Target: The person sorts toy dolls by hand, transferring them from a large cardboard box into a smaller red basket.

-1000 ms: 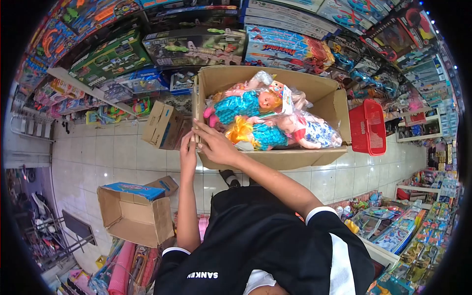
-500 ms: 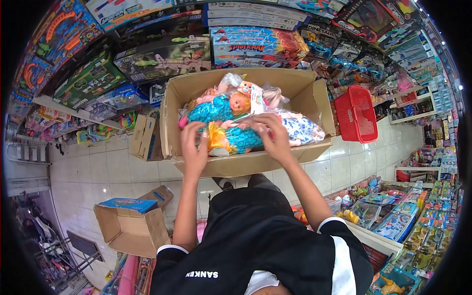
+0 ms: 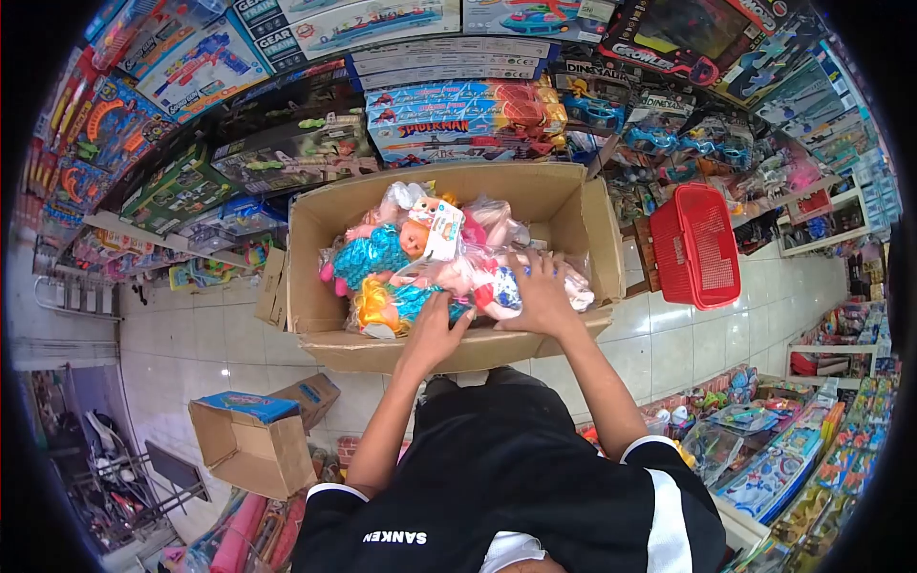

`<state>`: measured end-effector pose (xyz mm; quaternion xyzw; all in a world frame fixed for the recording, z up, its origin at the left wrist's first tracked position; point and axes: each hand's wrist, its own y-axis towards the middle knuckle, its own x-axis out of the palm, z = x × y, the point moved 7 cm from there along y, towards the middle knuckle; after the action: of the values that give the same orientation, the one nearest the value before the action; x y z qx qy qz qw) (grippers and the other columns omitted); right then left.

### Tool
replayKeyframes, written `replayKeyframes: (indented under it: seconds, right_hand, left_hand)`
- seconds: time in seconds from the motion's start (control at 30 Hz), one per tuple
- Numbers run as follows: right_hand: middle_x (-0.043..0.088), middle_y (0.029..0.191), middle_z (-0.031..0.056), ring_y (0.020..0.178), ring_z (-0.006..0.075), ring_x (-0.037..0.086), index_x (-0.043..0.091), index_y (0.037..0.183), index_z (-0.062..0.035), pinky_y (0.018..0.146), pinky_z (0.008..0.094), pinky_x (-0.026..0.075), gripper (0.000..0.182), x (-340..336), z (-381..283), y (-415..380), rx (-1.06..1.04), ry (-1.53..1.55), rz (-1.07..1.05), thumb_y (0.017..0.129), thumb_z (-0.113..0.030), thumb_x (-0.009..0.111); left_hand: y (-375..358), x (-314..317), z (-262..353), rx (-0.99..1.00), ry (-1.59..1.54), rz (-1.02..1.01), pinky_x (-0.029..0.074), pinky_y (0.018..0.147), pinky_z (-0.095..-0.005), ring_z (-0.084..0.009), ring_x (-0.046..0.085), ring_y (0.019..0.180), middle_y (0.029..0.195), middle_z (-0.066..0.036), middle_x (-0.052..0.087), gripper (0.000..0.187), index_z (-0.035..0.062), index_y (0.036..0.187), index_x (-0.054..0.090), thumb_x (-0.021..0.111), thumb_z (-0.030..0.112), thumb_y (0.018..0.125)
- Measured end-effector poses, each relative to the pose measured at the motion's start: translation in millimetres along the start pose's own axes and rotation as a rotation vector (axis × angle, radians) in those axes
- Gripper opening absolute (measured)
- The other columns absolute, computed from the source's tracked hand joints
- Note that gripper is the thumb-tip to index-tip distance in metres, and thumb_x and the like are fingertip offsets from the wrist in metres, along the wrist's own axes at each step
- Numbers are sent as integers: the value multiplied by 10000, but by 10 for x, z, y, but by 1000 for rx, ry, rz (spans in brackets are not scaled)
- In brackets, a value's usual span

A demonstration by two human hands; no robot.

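A large open cardboard box (image 3: 315, 342) holds several plastic-wrapped dolls. My left hand (image 3: 435, 334) rests on the lower end of a yellow-haired doll (image 3: 377, 304) in a turquoise outfit, thumb apart from the fingers. On a doll in blue-and-white patterned cloth (image 3: 503, 291) lies my right hand (image 3: 546, 298), its fingers spread over the wrapping. Behind them is another turquoise-dressed doll (image 3: 382, 253) with orange hair, beside a white printed tag (image 3: 444, 234). Some fingertips are partly hidden among the wrapping.
A red plastic basket (image 3: 695, 248) stands right of the box. Boxed toys, including Spiderman boxes (image 3: 468, 119), fill the shelves ahead. A smaller open carton (image 3: 253, 449) sits on the tiled floor (image 3: 353, 387) behind left. More packaged toys (image 3: 774, 449) lie at lower right.
My left hand has moved right, from the yellow-haired doll's head side to its lower end. My right hand has shifted onto the blue-and-white doll, fingers spreading. The view has shifted slightly.
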<state>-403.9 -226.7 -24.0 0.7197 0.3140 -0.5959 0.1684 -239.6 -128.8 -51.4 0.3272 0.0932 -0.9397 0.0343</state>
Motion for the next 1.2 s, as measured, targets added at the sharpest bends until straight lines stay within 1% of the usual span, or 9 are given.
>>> replayKeyframes:
  seconds: [0.13, 0.33, 0.47, 0.53, 0.7, 0.77, 0.87, 1.07, 1.2]
  right_hand:
    - [391, 1377, 278, 1275, 493, 371, 317, 1475, -63, 1041, 666, 240, 1198, 25, 9, 120, -44, -22, -46, 506, -524, 850]
    - [482, 1275, 224, 1147, 431, 484, 465, 1398, -74, 995, 556, 353, 1060, -141, 218, 295, -95, 212, 68, 469, -417, 843]
    - [551, 1166, 198, 1072, 329, 575, 497, 1346, -5, 943, 401, 452, 998, -244, 154, 413, -143, 617, 61, 518, -421, 865]
    - [542, 1245, 228, 1161, 317, 543, 515, 1346, -18, 1002, 390, 420, 908, -398, -97, 414, -102, 1227, -106, 620, -445, 852]
    - [570, 1121, 154, 1052, 306, 582, 610, 1176, 51, 922, 377, 452, 477, -598, -862, 426, -289, 988, 132, 940, -364, 604]
    - [528, 1124, 146, 1069, 292, 537, 601, 1118, 51, 922, 368, 424, 447, -516, -1253, 422, -421, 985, -18, 1001, -368, 498]
    - [507, 1114, 160, 1049, 307, 532, 615, 1102, 49, 909, 387, 426, 479, -436, -1696, 425, -600, 1040, 5, 1025, -389, 436]
    - [509, 1128, 145, 1060, 318, 516, 621, 1052, 17, 894, 408, 431, 321, 204, -1682, 694, -227, 649, -186, 902, -266, 646]
    - [495, 1210, 127, 1183, 336, 458, 546, 1189, -62, 937, 513, 384, 604, 468, -1715, 738, -202, 222, -87, 692, -276, 813]
  left_hand:
    - [14, 29, 31, -38, 10, 125, 470, 887, -408, -324, 588, 1003, 1179, -219, 530, 582, -92, 1281, 453, 652, 302, 902]
    - [22, -85, 136, -23, -185, 230, 469, 914, -360, -230, 574, 1094, 1295, -168, 504, 642, -14, 1422, 358, 664, 223, 909]
    - [-9, -287, 200, -16, -499, 290, 435, 980, -402, -239, 514, 1226, 1377, -149, 457, 683, 34, 1487, 290, 632, 253, 938]
    - [-31, -361, 179, 46, -619, 354, 411, 1016, -390, -241, 489, 1264, 1391, -151, 449, 729, 35, 1498, 254, 625, 324, 940]
    - [-245, -533, -194, 109, -860, 283, 399, 1039, -377, -235, 515, 1231, 1334, -136, 515, 909, -2, 1463, 279, 598, 612, 872]
    - [-388, -659, -289, 172, -1083, 270, 412, 1025, -370, -225, 563, 1150, 1207, -105, 596, 1020, -16, 1404, 339, 593, 750, 780]
    - [-577, -941, -513, 152, -1236, 344, 394, 1041, -359, -218, 532, 1187, 1274, -119, 541, 1034, -20, 1416, 328, 673, 693, 751]
    - [-1119, -1593, -1054, 116, -1136, 531, 366, 1066, -356, -218, 484, 1240, 1353, -140, 467, 963, -23, 1428, 309, 734, 526, 761]
    - [-1346, -1645, -1419, 6, -1078, 609, 341, 1079, -347, -220, 450, 1265, 1366, -152, 446, 915, -29, 1435, 291, 740, 423, 779]
